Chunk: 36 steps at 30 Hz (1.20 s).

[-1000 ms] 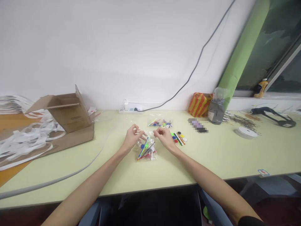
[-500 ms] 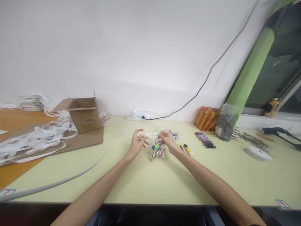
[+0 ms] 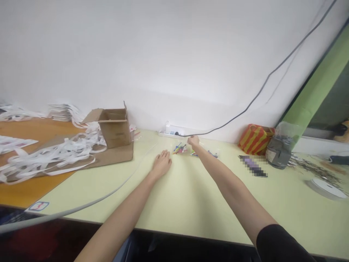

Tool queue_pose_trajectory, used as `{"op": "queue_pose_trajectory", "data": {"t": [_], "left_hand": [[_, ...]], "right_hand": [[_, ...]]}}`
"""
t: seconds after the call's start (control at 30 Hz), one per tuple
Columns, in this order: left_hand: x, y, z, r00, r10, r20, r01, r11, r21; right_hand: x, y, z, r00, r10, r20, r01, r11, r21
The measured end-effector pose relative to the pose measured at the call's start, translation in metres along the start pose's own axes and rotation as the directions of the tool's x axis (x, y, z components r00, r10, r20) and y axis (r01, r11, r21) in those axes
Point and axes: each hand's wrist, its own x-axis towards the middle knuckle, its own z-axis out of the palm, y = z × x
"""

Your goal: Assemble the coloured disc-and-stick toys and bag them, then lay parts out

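Observation:
A clear plastic bag [image 3: 180,148] of small coloured sticks and pieces lies toward the back of the table. At its right end, my right hand [image 3: 193,141] is closed, its fingers pinching what looks like the bag's edge; the fingertips are small and partly hidden. My left hand [image 3: 162,162] rests palm down on the tabletop, fingers stretched out, just in front and to the left of the bag, holding nothing. More blue and coloured pieces [image 3: 213,154] in clear plastic show on both sides of my right forearm, which covers part of them.
A cardboard box [image 3: 116,129] and heaped white ribbon [image 3: 71,151] are at left. A power strip [image 3: 171,131] lies by the wall. To the right are a striped bag [image 3: 256,139], a dark-filled plastic bag [image 3: 280,151], a phone-like item [image 3: 253,166] and a white spool [image 3: 328,187]. A grey cable crosses the left front.
The bag has gone from upright between my hands to lying farther back, my right hand reaching out with it. My left hand has lowered flat onto the table. The view has turned right-to-left.

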Motion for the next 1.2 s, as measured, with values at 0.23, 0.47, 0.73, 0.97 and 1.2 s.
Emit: {"op": "queue_pose_trajectory", "data": {"t": [0.23,0.47,0.73,0.97,1.2], "left_hand": [[-0.012,0.016,-0.017,0.990,-0.136,0.044,0.120,0.959,0.257],[-0.022,0.029,-0.040,0.967,-0.197,0.163,0.118,0.909,0.399],[-0.037,0.066,-0.051,0.953,-0.076,0.295,-0.069,0.889,0.452],[-0.025,0.070,-0.047,0.968,0.039,0.247,-0.145,0.892,0.429],[-0.021,0.069,-0.031,0.973,0.169,0.159,-0.205,0.946,0.252]], "right_hand": [[-0.011,0.007,-0.032,0.991,-0.122,0.049,0.125,0.990,-0.059],[-0.097,0.038,-0.134,0.843,-0.467,0.267,0.515,0.844,-0.149],[-0.160,0.086,-0.220,0.894,-0.280,0.349,0.417,0.803,-0.426],[-0.157,0.097,-0.194,0.912,-0.257,0.320,0.399,0.733,-0.551],[-0.132,0.073,-0.147,0.879,-0.255,0.402,0.444,0.744,-0.499]]}}
